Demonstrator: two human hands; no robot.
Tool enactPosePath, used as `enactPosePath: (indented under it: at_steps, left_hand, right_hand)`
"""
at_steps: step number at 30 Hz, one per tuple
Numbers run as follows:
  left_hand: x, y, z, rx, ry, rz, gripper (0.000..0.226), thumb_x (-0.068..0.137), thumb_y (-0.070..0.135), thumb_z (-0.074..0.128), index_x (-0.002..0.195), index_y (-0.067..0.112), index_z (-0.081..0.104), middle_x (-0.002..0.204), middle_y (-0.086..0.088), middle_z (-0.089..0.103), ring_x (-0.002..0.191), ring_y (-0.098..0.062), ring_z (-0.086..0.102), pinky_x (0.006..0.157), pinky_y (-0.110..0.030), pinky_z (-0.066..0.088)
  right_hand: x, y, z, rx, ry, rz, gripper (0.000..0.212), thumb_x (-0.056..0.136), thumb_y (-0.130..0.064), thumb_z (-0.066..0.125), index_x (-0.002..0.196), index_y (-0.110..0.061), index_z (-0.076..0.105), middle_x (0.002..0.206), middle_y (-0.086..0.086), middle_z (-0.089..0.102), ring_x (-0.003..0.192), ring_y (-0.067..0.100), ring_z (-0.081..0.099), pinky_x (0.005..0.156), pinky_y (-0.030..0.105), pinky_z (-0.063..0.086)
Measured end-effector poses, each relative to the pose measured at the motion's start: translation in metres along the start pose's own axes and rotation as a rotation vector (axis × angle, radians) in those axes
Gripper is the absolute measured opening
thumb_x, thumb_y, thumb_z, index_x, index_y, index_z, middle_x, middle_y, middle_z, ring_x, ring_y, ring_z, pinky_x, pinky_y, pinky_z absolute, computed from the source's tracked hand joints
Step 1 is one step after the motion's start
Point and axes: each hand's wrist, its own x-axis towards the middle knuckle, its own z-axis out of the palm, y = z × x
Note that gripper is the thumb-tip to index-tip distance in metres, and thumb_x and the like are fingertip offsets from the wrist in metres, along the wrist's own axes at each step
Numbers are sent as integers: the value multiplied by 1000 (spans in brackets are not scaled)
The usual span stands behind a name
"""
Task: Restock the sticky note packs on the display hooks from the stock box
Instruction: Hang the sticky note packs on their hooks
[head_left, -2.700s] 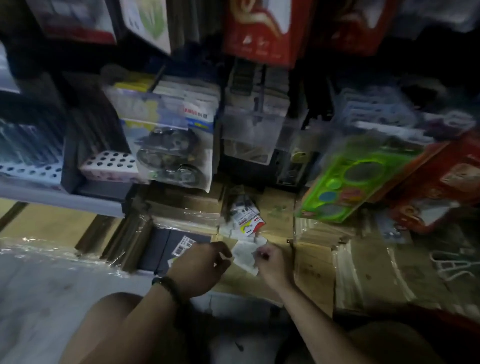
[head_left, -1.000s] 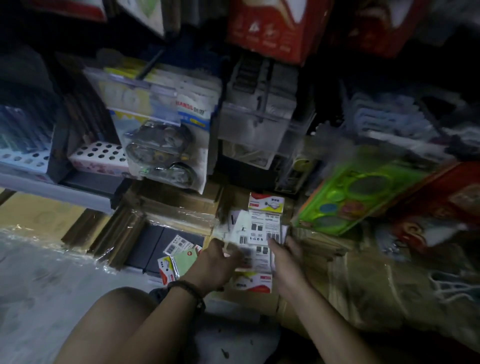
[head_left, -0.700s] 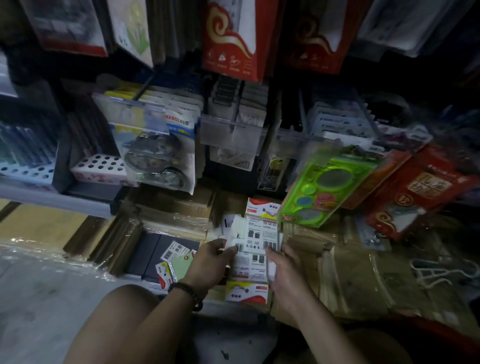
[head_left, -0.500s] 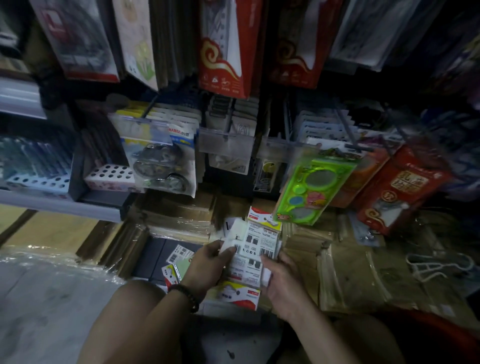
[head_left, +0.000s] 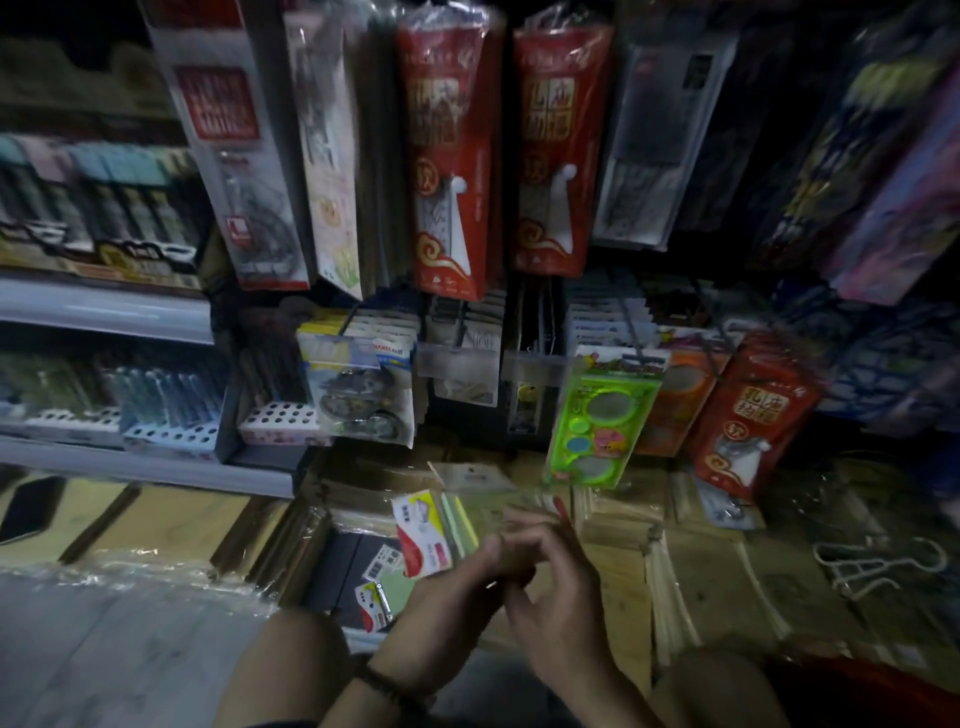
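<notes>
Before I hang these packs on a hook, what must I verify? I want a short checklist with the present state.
1. Packs held: ok, left hand grips them.
2. Right hand grip: cannot tell, blurred.
3. Hang holes aligned: cannot tell, not visible.
4. Room on the hooks: cannot tell, dark and crowded.
5. More stock near: ok, a spare pack lies left of the left hand.
</notes>
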Motion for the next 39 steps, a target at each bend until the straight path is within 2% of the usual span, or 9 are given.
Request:
enactPosePath:
  at_steps: [5,8,11,14,19,24,30,35,39]
  left_hand:
    - [-17,15,22,240,46,112,31,100,42,64,116,17,74,90,18,82,88,4,76,78,-15,57]
    - [-20,26,30,249,80,129,53,81,53,80,115,13,79,107,2,83,104,-13,78,94,-33,62]
    - [-22,43,40,242,49,145,53,74,64,87,107,23,86,117,-3,81,115,-21,75,109,-46,55]
    - [-24,60,54,214,13,178,43,87,58,73,110,23,85,116,-4,81,110,-15,77,99,-39,57]
    - [-29,79,73,-11,-51,123,78,86,65,73,142,12,66,141,-19,67,125,-29,64,99,-45,48]
    - [-31,93,68,-42,-162,38,54,101,47,64,141,11,67,139,-19,68,108,-27,70,86,-37,50]
    - [-37,114,75,20,-215,108,55,102,44,58,147,12,60,145,-25,62,114,-38,65,101,-49,53]
    - [-43,138,77,135,-53,335,45,94,19,69,134,0,66,128,-21,74,117,-38,73,86,-43,65]
    - [-59,173,81,248,86,526,35,81,17,88,113,9,78,118,-20,78,111,-51,72,95,-72,55]
  right_hand:
    - [17,-23,-29,18,-10,-125,18,85,-11,73,95,-25,76,130,-12,65,132,18,59,103,35,51]
    - [26,-35,-41,-63,106,-55,5,90,-36,73,93,-33,75,127,-15,58,128,7,57,97,23,52]
    - [37,-48,-55,-57,193,120,39,80,-48,86,112,-38,66,127,-15,53,127,1,53,95,13,46]
    - [49,-67,-66,198,112,376,68,78,-35,93,134,-38,55,123,-21,66,111,-7,64,85,17,53]
    - [60,-76,-71,451,95,372,35,95,-4,74,125,-22,71,113,-2,81,107,17,77,93,41,60]
    - [68,-83,-82,595,50,423,27,98,0,68,123,-11,70,113,8,81,109,27,76,93,42,59]
    - [86,-100,-88,582,28,352,23,102,-9,64,121,-14,75,116,10,79,111,31,74,94,43,57]
    - [104,-127,-104,504,89,318,21,101,-5,66,117,-15,75,107,4,82,101,23,78,87,41,61]
    - [119,-153,-119,502,106,279,18,95,3,71,110,-7,72,97,6,83,90,25,80,71,33,62]
